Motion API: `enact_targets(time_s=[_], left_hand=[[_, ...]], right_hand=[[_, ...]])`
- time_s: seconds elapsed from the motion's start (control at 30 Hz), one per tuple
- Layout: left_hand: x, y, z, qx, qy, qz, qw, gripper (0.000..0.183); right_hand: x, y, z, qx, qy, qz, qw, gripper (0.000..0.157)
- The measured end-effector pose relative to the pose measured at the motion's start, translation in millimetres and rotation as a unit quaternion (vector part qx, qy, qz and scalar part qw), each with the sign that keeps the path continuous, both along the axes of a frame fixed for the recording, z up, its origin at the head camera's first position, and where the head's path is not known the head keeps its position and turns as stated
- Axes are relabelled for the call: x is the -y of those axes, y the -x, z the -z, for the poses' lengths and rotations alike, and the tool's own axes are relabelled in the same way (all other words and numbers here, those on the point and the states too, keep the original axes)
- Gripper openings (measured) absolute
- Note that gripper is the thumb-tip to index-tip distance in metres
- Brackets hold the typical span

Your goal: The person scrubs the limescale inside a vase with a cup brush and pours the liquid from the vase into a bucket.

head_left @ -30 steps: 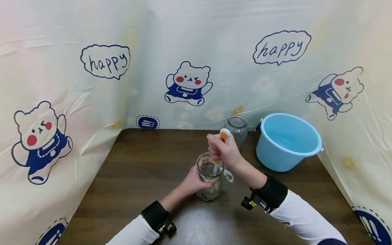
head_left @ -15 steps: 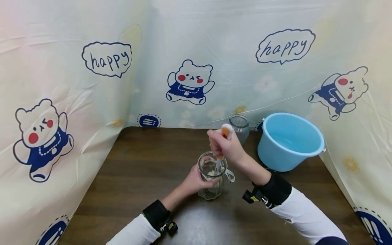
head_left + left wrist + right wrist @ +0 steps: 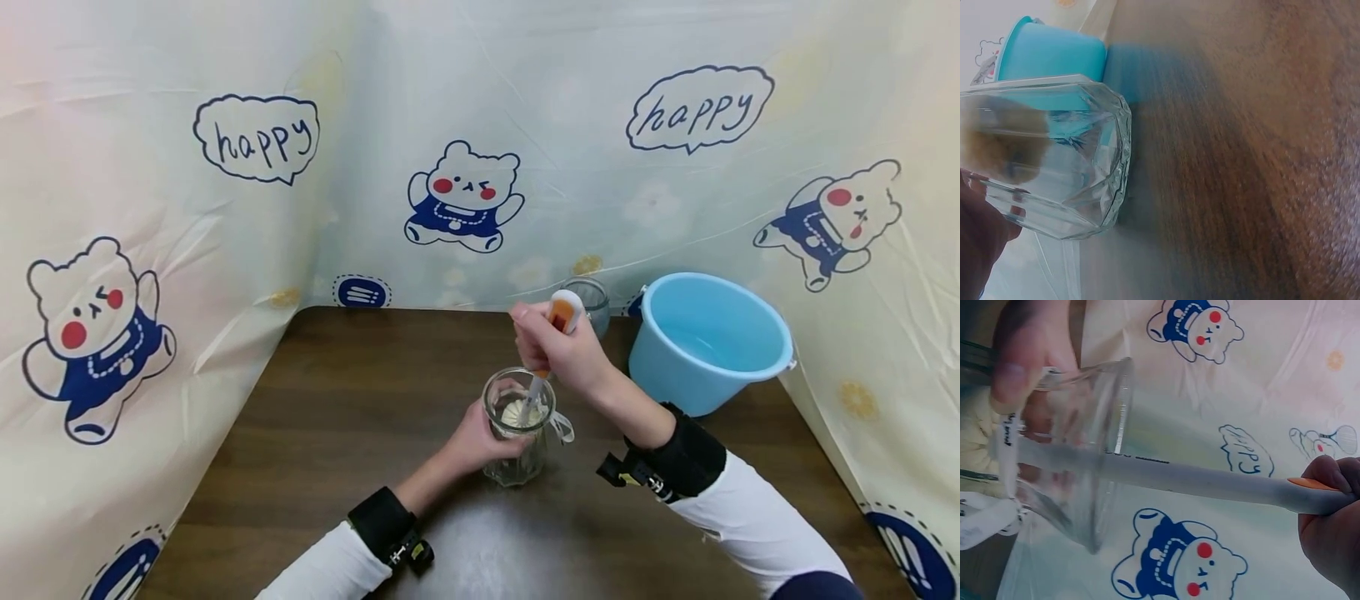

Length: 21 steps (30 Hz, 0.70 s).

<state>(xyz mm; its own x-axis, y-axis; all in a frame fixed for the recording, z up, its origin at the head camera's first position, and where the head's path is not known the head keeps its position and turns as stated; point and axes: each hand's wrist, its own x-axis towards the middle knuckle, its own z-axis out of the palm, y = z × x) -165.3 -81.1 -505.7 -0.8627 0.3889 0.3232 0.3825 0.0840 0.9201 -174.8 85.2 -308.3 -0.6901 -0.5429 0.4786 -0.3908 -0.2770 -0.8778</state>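
In the head view my left hand [image 3: 480, 440] grips a clear glass jar [image 3: 517, 471] from its left side, near the neck. A white ribbon bow [image 3: 562, 427] is tied on the jar. My right hand [image 3: 561, 346] holds a bottle brush [image 3: 566, 312] by its white and orange handle. The brush slants down through the jar's mouth. Its grey-white shaft [image 3: 1210, 482] crosses the rim in the right wrist view. Inside the glass, the yellowish sponge head [image 3: 1007, 140] is well above the jar's faceted base in the left wrist view.
Behind my right hand stands a second glass jar [image 3: 594, 304], partly hidden. A light blue bucket [image 3: 693, 392] is at the back right of the dark wooden table [image 3: 375, 375]. A printed cloth [image 3: 465, 75] hangs around the back and sides.
My right hand has shifted slightly up and right with the brush, and the pale sponge head now shows near the jar's mouth. My left hand keeps its grip on the jar.
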Motion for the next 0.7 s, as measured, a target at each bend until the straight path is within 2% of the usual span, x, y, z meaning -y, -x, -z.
enact_targets(time_s=[0.2,0.3,0.37,0.6,0.7], left_hand=[[0,1.4,-0.6,0.003,-0.009,0.017,0.9998,0.075],[0,1.8,0.8,0.001,-0.019,0.026,0.9995,0.074],[1,1.7,1.0,0.003,-0.015,0.022,0.9997,0.074],[2,-0.1,-2.6,0.009,0.006,0.001,0.9999,0.077],[2,-0.6,-3.5,0.007,0.006,0.005,0.9999,0.077]], right_hand=[[4,-0.6,25.1,0.012,-0.049,0.036,0.998,0.051],[5,-1.3,33.4,0.015,-0.061,0.042,0.997,0.052],[6,-1.5,31.7,0.007,-0.059,0.043,0.997,0.053],[3,-1.0,9.2,-0.026,-0.029,0.033,0.999,0.051],[5,-1.8,10.5,-0.026,-0.026,0.036,0.999,0.053]])
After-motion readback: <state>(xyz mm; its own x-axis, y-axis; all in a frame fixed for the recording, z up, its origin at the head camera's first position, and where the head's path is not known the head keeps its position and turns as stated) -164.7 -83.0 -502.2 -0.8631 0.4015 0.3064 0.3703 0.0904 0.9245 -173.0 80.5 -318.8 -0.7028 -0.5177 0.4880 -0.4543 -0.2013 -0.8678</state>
